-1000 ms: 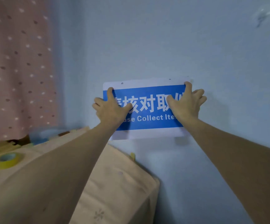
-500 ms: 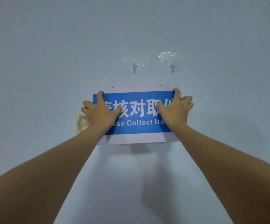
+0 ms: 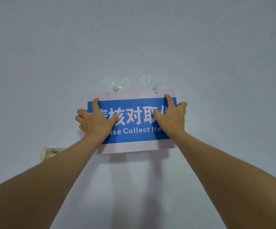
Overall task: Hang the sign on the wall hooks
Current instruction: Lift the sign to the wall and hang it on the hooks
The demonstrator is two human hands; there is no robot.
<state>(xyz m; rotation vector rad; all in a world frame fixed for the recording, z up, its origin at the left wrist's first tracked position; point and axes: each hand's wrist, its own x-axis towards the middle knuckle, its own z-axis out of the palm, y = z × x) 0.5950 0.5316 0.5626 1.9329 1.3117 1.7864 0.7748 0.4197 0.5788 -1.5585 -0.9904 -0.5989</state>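
Note:
A blue and white sign [image 3: 134, 123] with white lettering is pressed flat against the pale wall. My left hand [image 3: 96, 121] grips its left edge, thumb across the blue face. My right hand [image 3: 172, 116] grips its right edge the same way. Two clear adhesive hooks, the left hook [image 3: 115, 87] and the right hook [image 3: 154, 88], sit right at the sign's top edge. The sign's two small holes lie just below the hooks; the left hole is slightly left of its hook. Whether a hook passes through either hole I cannot tell.
A beige wall plate [image 3: 51, 152] sits low on the left, partly behind my left forearm. The rest of the view is bare pale blue wall [image 3: 216, 63].
Both hands have raised the sign up the wall, from well below the hooks to its top edge meeting them. The view has swung away from the curtain and box to the wall.

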